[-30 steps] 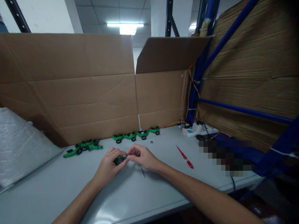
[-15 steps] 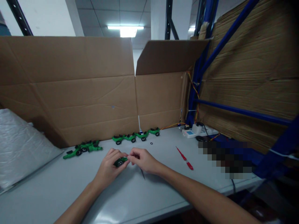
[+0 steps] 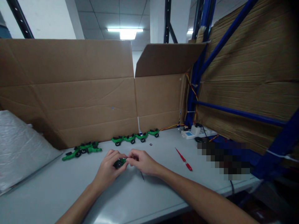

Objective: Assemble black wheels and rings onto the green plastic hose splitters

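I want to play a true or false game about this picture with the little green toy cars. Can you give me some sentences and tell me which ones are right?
1. Both hands hold one small green toy car. True: the left hand cradles it and the right hand pinches at its end.
2. The red screwdriver is in the right hand. False: it lies alone on the table.
3. More green cars stand in a row by the cardboard wall. True.
4. The ceiling light is off. False: it glows.
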### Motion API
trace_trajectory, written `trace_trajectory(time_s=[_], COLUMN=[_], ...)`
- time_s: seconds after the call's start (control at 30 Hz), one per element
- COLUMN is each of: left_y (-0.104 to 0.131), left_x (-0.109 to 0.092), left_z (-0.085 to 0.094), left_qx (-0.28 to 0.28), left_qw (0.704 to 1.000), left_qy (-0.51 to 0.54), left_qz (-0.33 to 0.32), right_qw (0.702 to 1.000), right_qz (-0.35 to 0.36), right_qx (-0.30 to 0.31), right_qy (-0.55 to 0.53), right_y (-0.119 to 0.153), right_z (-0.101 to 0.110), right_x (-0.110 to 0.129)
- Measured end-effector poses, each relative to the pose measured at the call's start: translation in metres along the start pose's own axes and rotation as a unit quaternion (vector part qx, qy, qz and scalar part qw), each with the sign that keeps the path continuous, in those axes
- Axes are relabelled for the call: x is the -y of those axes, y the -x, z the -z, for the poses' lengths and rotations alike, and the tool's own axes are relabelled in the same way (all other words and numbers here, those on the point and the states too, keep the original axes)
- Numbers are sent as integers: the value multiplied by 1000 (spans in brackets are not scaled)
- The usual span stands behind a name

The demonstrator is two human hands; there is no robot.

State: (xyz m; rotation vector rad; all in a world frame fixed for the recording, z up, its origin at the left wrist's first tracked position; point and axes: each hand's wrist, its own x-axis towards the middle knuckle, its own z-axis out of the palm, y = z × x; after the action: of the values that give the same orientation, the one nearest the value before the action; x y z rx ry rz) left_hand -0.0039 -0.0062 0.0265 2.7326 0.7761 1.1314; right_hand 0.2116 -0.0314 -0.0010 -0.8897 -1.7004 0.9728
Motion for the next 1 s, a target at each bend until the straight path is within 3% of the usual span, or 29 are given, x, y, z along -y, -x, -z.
trace_trajectory(time_s=[0.6, 0.73, 0.83, 1.0], left_y=[0, -1, -1, -1], left_x=[1, 3, 7, 18], left_z=[-3, -5, -10, -16], left_qx=[5, -46, -64, -65], left_qw=[1000, 997, 987, 935], left_qy=[-14, 8, 81, 243], left_qz=[0, 57, 122, 249], right_qw=[999, 999, 998, 998], right_qz=[-8, -17, -20, -32], right_qx=[-23, -33, -47, -58], right_qy=[34, 23, 20, -2], right_y=[-1, -4, -6, -11], right_z=[3, 6, 8, 10], right_x=[-2, -1, -4, -15])
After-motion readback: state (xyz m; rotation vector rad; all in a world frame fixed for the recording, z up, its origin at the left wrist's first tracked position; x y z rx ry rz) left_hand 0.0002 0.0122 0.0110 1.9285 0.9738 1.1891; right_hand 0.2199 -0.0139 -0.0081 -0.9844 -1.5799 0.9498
